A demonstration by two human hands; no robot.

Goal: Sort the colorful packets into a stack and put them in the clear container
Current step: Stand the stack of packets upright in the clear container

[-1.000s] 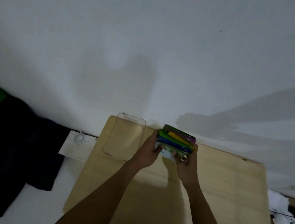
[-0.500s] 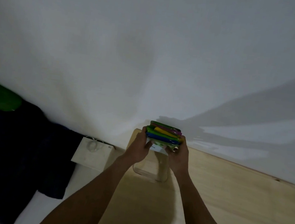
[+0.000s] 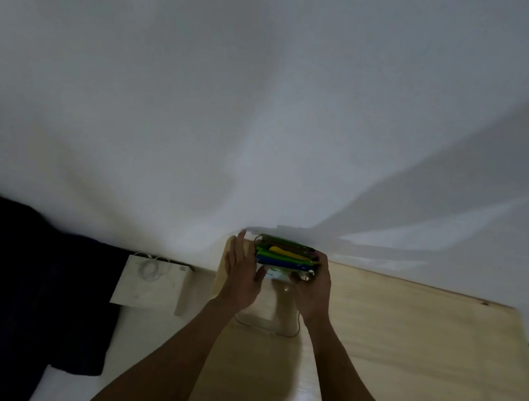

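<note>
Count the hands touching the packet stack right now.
1, for certain. The right hand grips the packet stack at its right end; the left hand is open beside its left end, contact unclear.

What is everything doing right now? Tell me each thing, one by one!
left hand: open, fingers spread, beside the stack.
right hand: closed on the stack's right end.
packet stack: gathered, held over the container.
clear container: on the table, under the hands; whether anything is in it cannot be told.
wooden table: standing against the wall.
white bag: lying flat beside the table.
</note>
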